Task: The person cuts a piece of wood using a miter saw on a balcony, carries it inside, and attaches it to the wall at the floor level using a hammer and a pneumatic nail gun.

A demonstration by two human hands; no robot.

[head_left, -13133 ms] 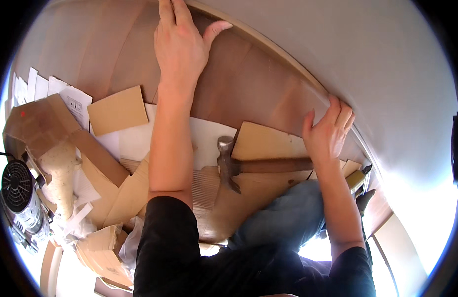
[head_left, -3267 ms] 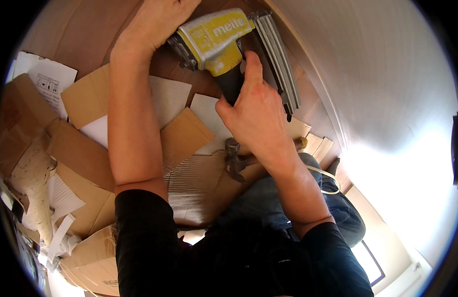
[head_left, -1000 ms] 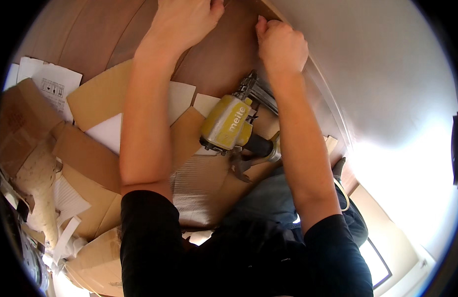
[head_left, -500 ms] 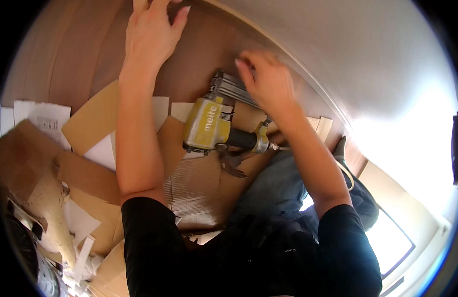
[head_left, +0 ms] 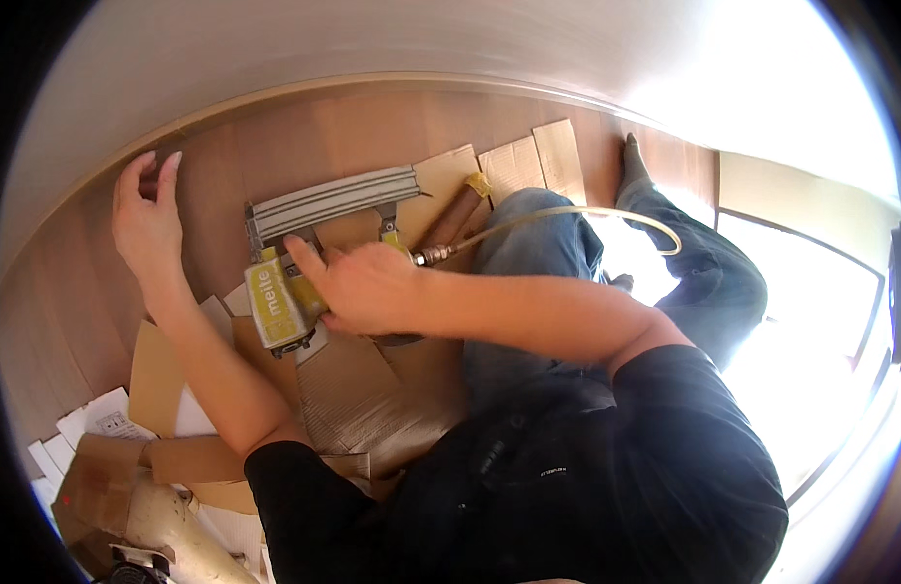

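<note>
A yellow and silver nail gun [head_left: 278, 304] lies on cardboard, its long grey magazine [head_left: 333, 200] toward the wall. My right hand [head_left: 367, 287] is closed over its handle, index finger stretched toward the gun's body; the palm hides most of the handle. A pale air hose [head_left: 567, 210] runs from the brass fitting [head_left: 431, 255] across my knee. Farther left, my left hand [head_left: 148, 219] is raised near the baseboard, fingers bent and apart from the thumb, with nothing visible in it. Beside the gun lies a brown rod-like handle [head_left: 455, 214] with yellow wrapping at its end.
A wooden baseboard [head_left: 372, 80] curves along the pale wall [head_left: 372, 39]. Flattened cardboard [head_left: 363, 389] covers part of the brown wood floor [head_left: 71, 292]. Cardboard scraps and white paper [head_left: 105, 417] lie at the lower left. My jeans-clad legs [head_left: 518, 253] extend right.
My view has turned, so the wall now spans the top. My right hand has come down onto the nail gun's handle. My left hand now sits farther left, near the baseboard.
</note>
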